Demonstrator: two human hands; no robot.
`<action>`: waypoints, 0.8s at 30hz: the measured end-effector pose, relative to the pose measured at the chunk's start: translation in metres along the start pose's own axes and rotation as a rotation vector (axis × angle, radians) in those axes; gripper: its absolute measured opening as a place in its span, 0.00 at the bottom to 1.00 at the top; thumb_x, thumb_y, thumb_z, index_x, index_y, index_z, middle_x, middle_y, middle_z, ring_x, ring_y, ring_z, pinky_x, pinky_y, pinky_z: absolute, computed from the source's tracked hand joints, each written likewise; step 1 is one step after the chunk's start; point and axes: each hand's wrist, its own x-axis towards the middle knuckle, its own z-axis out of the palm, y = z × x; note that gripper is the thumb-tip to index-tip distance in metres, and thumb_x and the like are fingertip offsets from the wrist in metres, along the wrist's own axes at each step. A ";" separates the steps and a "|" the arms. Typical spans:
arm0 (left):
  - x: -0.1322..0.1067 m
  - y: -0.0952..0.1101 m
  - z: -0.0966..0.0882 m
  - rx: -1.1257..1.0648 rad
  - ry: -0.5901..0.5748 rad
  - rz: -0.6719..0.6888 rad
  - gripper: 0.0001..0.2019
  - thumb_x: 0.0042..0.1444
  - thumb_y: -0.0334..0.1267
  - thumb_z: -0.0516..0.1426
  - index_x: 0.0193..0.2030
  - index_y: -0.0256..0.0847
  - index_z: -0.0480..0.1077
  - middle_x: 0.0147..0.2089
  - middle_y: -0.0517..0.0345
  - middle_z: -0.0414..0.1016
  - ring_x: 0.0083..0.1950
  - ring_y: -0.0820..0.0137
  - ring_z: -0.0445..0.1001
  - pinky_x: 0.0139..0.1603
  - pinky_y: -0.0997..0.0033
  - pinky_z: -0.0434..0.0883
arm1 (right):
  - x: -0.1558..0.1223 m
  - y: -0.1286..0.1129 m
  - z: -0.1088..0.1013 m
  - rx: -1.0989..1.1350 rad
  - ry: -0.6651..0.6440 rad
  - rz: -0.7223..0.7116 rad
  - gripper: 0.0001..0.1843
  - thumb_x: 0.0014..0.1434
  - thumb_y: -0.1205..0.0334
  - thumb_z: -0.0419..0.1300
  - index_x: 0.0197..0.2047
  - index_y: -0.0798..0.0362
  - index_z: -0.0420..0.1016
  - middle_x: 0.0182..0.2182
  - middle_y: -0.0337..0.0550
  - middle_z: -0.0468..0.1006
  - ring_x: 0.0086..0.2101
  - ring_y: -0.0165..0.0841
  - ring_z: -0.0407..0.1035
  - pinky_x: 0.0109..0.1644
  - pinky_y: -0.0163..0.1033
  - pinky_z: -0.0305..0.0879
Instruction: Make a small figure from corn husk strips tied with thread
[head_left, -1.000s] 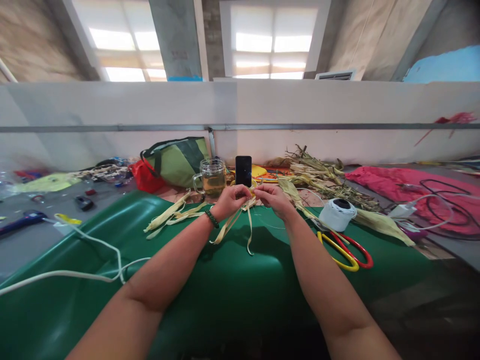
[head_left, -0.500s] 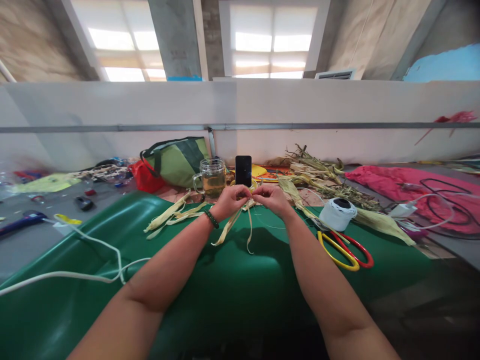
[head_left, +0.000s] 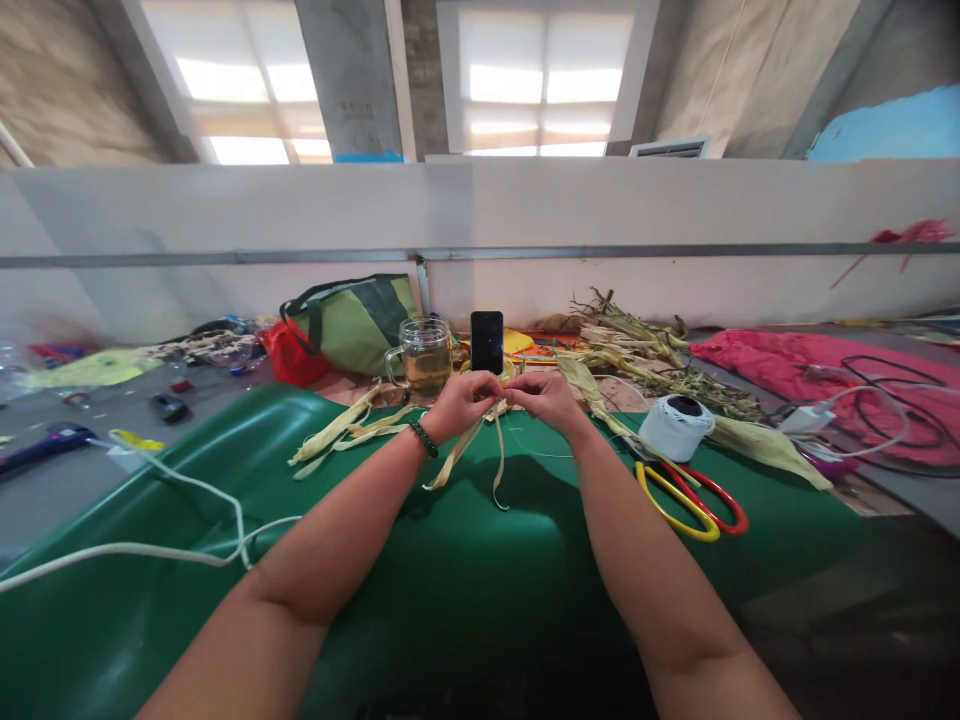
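Note:
Both hands meet above the green mat (head_left: 480, 590), fingertips pinched close together. My left hand (head_left: 466, 402), with a dark green bead bracelet (head_left: 424, 438) at the wrist, is closed on pale dried corn husk strips (head_left: 459, 456) whose ends dangle below. My right hand (head_left: 546, 398) pinches at the same husk piece; the exact spot is hidden by the fingers. A thin pale thread (head_left: 544, 453) loops on the mat beneath the right hand. More husk strips (head_left: 337, 430) lie left of the hands. To the right lie scissors (head_left: 686, 505) with one yellow and one red handle.
Behind the hands, a phone (head_left: 487, 342) stands upright beside a glass mug (head_left: 425, 358) of amber liquid. A green bag (head_left: 356, 322) leans farther left. A white thread spool (head_left: 676, 428) and dried stalks (head_left: 630, 340) are at right. A white cable (head_left: 150, 550) crosses the mat's left side.
Almost nothing differs. The right fingertips have shifted very slightly against the husk; the other things lie as before.

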 end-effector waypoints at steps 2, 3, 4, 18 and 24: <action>0.000 -0.001 -0.001 0.024 -0.012 0.015 0.03 0.51 0.30 0.56 0.28 0.36 0.70 0.28 0.58 0.72 0.30 0.75 0.69 0.32 0.77 0.66 | 0.000 0.000 0.000 -0.008 0.001 0.002 0.15 0.45 0.50 0.63 0.25 0.54 0.78 0.20 0.40 0.72 0.19 0.27 0.59 0.22 0.34 0.51; 0.000 -0.001 -0.001 0.031 -0.020 0.020 0.04 0.51 0.31 0.57 0.27 0.36 0.70 0.28 0.58 0.72 0.30 0.75 0.69 0.32 0.77 0.66 | 0.000 0.001 0.000 -0.018 0.006 -0.002 0.14 0.45 0.50 0.62 0.25 0.54 0.78 0.20 0.40 0.72 0.19 0.27 0.59 0.22 0.34 0.51; 0.000 -0.002 0.000 0.036 -0.030 0.023 0.04 0.52 0.32 0.57 0.27 0.36 0.70 0.28 0.58 0.72 0.30 0.75 0.69 0.32 0.77 0.66 | 0.000 0.002 0.000 -0.034 0.013 -0.010 0.13 0.45 0.52 0.62 0.25 0.54 0.78 0.20 0.40 0.73 0.20 0.27 0.60 0.23 0.34 0.52; 0.000 -0.007 0.003 -0.210 -0.030 -0.092 0.05 0.49 0.34 0.58 0.28 0.35 0.67 0.27 0.58 0.72 0.28 0.76 0.69 0.32 0.76 0.67 | 0.002 0.008 0.002 -0.271 0.161 -0.132 0.07 0.48 0.62 0.57 0.23 0.54 0.72 0.21 0.39 0.72 0.24 0.28 0.63 0.29 0.34 0.57; 0.001 -0.008 0.004 -0.194 -0.004 -0.070 0.04 0.49 0.31 0.58 0.27 0.35 0.67 0.24 0.61 0.69 0.26 0.77 0.67 0.29 0.77 0.66 | 0.003 0.004 0.001 -0.071 0.067 -0.146 0.14 0.49 0.52 0.62 0.25 0.54 0.75 0.21 0.39 0.72 0.24 0.28 0.64 0.27 0.33 0.58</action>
